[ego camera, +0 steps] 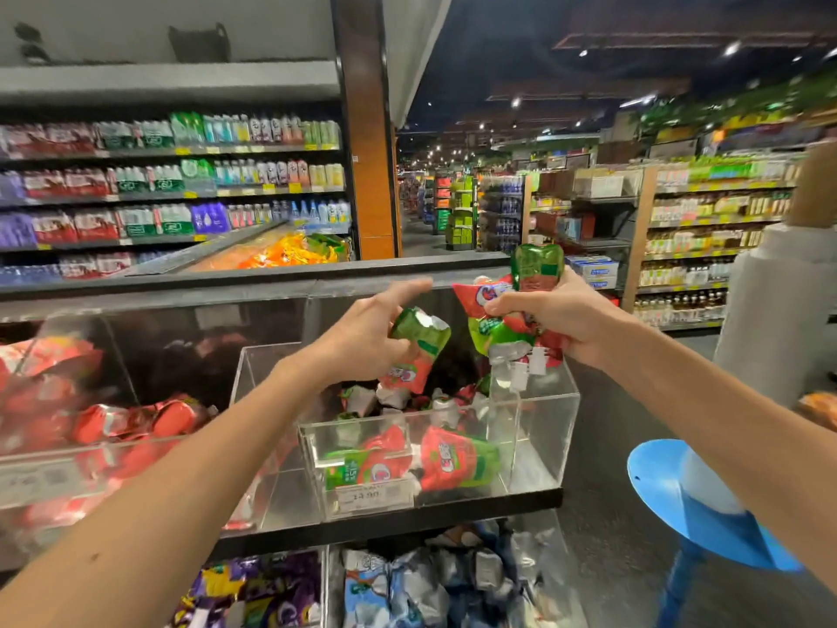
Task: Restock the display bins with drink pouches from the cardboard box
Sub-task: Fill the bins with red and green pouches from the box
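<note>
Pouches (457, 455) lie in the clear bin (543, 439) — left fingers (401, 292) hold one pouch (419, 351), right fingers (509, 305) a bunch (521, 330).

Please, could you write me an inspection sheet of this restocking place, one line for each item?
Surface: black shelf carries the clear bin.
Job's things: single pouch over the bin; bunch of pouches to its right; loose pouches lie in the bin; cardboard box not in view.
Clutter: blue object at right, kind unclear.
Hands: left hand holds the single pouch; right hand grips the bunch of pouches.
Cables: nothing seen.
Surroundings: red-pouch bin at left; lower bins below; drink shelves behind.
</note>
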Demonstrator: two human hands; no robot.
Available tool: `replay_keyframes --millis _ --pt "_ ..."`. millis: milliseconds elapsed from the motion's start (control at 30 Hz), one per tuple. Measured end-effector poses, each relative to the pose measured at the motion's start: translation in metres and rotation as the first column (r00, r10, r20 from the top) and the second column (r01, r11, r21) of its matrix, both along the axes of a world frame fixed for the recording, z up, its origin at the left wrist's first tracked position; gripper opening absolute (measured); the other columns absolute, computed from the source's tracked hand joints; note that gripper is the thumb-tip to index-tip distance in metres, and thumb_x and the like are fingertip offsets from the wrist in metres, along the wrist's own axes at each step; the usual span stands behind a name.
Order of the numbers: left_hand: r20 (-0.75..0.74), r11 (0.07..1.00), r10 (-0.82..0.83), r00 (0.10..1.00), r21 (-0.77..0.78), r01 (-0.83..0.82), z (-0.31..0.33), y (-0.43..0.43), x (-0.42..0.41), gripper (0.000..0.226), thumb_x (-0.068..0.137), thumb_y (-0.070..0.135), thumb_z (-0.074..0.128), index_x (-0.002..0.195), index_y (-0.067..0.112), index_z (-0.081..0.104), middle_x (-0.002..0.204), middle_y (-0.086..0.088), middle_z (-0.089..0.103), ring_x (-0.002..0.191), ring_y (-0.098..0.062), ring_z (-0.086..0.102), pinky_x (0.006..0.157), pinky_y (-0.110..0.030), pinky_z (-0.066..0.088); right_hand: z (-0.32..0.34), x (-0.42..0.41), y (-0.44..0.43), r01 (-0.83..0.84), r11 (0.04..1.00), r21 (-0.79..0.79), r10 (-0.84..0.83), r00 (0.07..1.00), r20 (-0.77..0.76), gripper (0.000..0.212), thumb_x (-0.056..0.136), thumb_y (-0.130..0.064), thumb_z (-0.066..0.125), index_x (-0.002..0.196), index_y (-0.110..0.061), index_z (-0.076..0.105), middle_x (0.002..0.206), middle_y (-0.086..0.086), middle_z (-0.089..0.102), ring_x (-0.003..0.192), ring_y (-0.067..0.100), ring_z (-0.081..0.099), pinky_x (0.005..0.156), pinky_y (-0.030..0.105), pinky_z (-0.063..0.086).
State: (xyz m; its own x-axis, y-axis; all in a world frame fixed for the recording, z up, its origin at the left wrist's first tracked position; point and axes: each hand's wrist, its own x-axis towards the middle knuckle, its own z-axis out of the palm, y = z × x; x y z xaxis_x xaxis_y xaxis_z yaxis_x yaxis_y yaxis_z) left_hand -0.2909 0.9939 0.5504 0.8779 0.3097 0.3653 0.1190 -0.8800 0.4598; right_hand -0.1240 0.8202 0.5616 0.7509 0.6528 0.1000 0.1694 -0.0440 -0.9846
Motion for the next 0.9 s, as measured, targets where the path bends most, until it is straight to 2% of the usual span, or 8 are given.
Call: replay_keyframes --millis 67,167,300,367,467,567,700,900 --pt "0.03 0.985 -0.018 0.999 0.174 0.013 -0.006 0.006 0.013 0.051 0.086 0.005 0.067 0.129 0.032 0.059 0.113 0.002 0.06 0.092 -0.013 0.054 0.087 -0.032 0.048 0.002 0.005 -0.003 0.012 1.0 0.006 -0.012 1.0 -0.003 0.089 0.05 -0.023 0.098 0.126 -0.009 0.054 0.103 0.015 0.072 0.074 0.02 0.075 0.051 0.027 0.054" --pt "0.062 0.942 -0.071 0.996 0.332 0.047 -0.016 0.014 0.036 0.038 0.084 0.011 0.076 0.117 0.028 0.064 0.106 0.002 0.063 0.089 -0.017 0.058 0.082 -0.034 0.05 0.004 0.012 -0.005 0.009 1.0 0.008 -0.009 1.0 -0.011 0.09 0.049 -0.027 0.098 0.125 -0.011 0.053 0.105 0.013 0.072 0.074 0.018 0.075 0.049 0.026 0.053" --pt "-0.062 0.872 -0.005 0.998 0.489 0.035 -0.032 0.022 0.071 0.035 0.085 0.015 0.076 0.116 0.02 0.061 0.112 -0.004 0.064 0.098 -0.025 0.063 0.083 -0.039 0.051 -0.001 0.02 -0.002 -0.01 1.0 -0.003 0.01 1.0 -0.014 0.111 0.026 -0.04 0.101 0.124 -0.017 0.052 0.112 0.012 0.07 0.09 0.025 0.074 0.069 0.045 0.062" --pt "-0.182 0.85 0.046 0.982 0.524 0.057 -0.045 0.028 0.084 0.036 0.085 0.011 0.073 0.116 0.019 0.059 0.111 -0.006 0.064 0.1 -0.028 0.062 0.082 -0.039 0.05 -0.002 0.021 -0.002 -0.028 1.0 0.004 0.028 1.0 -0.014 0.096 0.039 -0.033 0.1 0.121 -0.019 0.052 0.109 0.009 0.071 0.085 0.02 0.074 0.066 0.038 0.062" --pt "-0.337 0.87 0.08 0.938 0.482 0.099 -0.058 0.036 0.093 0.038 0.082 0.015 0.076 0.114 0.023 0.057 0.113 -0.007 0.061 0.105 -0.029 0.058 0.085 -0.035 0.048 -0.004 0.022 -0.003 -0.048 0.999 0.008 0.048 0.998 -0.033 0.066 0.063 -0.015 0.092 0.116 -0.017 0.052 0.101 0.008 0.07 0.062 0.007 0.072 0.046 0.022 0.052" --pt "-0.429 0.936 0.064 0.901 0.338 0.094 -0.048 0.036 0.093 0.04 0.075 0.027 0.085 0.106 0.029 0.06 0.104 0.001 0.057 0.101 -0.021 0.049 0.084 -0.036 0.046 -0.005 0.022 -0.002 -0.06 0.998 0.009 0.06 0.997 -0.042 0.064 0.066 -0.013 0.091 0.116 -0.017 0.052 0.099 0.008 0.071 0.061 0.007 0.072 0.046 0.022 0.052" --pt "-0.506 0.977 0.006 0.863 0.187 0.103 -0.045 0.035 0.086 0.031 0.077 0.037 0.084 0.102 0.026 0.071 0.088 0.013 0.059 0.085 -0.006 0.048 0.082 -0.033 0.047 -0.009 0.023 0.003 -0.051 0.999 0.006 0.051 0.998 -0.034 0.07 0.062 -0.017 0.093 0.118 -0.017 0.051 0.103 0.008 0.072 0.073 0.014 0.075 0.052 0.026 0.054" --pt "-0.538 0.968 0.02 0.843 0.223 0.119 -0.044 0.028 0.079 0.019 0.089 0.034 0.072 0.106 0.026 0.071 0.088 0.018 0.056 0.091 -0.01 0.049 0.08 -0.03 0.042 -0.011 0.016 0.006 -0.045 0.999 -0.018 0.045 0.999 -0.019 0.099 0.038 -0.036 0.099 0.122 -0.023 0.05 0.112 0.007 0.07 0.093 0.023 0.073 0.081 0.046 0.061"
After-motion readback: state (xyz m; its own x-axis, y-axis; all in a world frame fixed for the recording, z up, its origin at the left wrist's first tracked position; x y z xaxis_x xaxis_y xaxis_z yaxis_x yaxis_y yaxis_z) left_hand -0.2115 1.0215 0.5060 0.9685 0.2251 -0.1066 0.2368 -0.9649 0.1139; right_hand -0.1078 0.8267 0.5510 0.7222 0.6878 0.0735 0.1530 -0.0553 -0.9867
